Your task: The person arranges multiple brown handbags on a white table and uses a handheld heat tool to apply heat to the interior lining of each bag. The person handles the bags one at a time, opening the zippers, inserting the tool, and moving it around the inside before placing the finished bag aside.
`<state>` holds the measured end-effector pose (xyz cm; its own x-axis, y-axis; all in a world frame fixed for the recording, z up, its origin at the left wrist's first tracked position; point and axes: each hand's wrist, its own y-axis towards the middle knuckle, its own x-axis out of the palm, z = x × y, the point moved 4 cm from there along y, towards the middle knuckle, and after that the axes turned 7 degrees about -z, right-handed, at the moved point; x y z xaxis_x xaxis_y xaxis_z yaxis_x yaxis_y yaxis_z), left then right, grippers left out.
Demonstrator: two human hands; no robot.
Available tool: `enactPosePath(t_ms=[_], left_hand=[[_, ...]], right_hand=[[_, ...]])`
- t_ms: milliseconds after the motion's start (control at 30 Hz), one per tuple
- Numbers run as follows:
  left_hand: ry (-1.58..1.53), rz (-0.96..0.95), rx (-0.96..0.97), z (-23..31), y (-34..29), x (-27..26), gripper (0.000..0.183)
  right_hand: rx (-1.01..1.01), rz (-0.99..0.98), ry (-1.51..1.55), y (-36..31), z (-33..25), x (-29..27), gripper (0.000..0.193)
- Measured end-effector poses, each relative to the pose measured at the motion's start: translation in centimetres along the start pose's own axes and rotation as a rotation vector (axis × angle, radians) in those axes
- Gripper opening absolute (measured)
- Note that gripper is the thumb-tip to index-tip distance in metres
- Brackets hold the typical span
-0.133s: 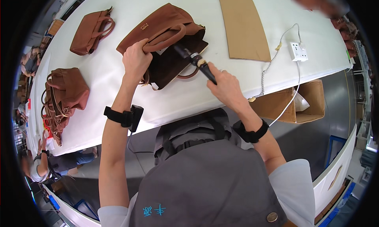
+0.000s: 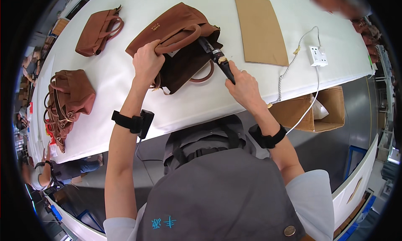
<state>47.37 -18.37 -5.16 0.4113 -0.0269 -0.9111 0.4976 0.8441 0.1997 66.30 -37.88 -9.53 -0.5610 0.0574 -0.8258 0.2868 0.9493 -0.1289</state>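
A brown handbag (image 2: pixel 167 28) lies tilted on the white table with its dark lining (image 2: pixel 178 71) showing through the open mouth. My left hand (image 2: pixel 147 63) is closed round the near end of its upper carry handle (image 2: pixel 180 40). In my right hand (image 2: pixel 245 88) is a black wand-shaped tool (image 2: pixel 221 61), gripped by its straight handle. The tool's slim head is at the bag's right side opening, close to the upper handle; whether it touches the lining I cannot tell. The lower carry handle (image 2: pixel 205 75) loops out onto the table.
Another brown handbag (image 2: pixel 94 33) lies at the far left, and several more (image 2: pixel 71 94) bunch at the left edge. A cardboard sheet (image 2: pixel 261 29) lies right of the bag. A braided cord (image 2: pixel 280 79) runs from a white power strip (image 2: pixel 317 55). An open carton (image 2: pixel 297 111) stands below the table edge.
My right hand has shifted slightly right, and the tool's head has moved right and farther up along the bag's opening. The bag and my left hand have moved a little right in the picture.
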Motion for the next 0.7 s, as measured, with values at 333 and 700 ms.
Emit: enactPosePath(t_ms=[333, 700], left_hand=[[-0.088, 0.026, -0.067, -2.1, 0.8, -1.0, 0.031], [-1.413, 0.169, -0.745, -22.2, -3.0, -10.8, 0.01]], right_hand=[[0.024, -0.604, 0.806, -2.5, -3.2, -1.6, 0.049], [0.179, 0.044, 1.405, 3.3, 10.7, -7.7, 0.031]])
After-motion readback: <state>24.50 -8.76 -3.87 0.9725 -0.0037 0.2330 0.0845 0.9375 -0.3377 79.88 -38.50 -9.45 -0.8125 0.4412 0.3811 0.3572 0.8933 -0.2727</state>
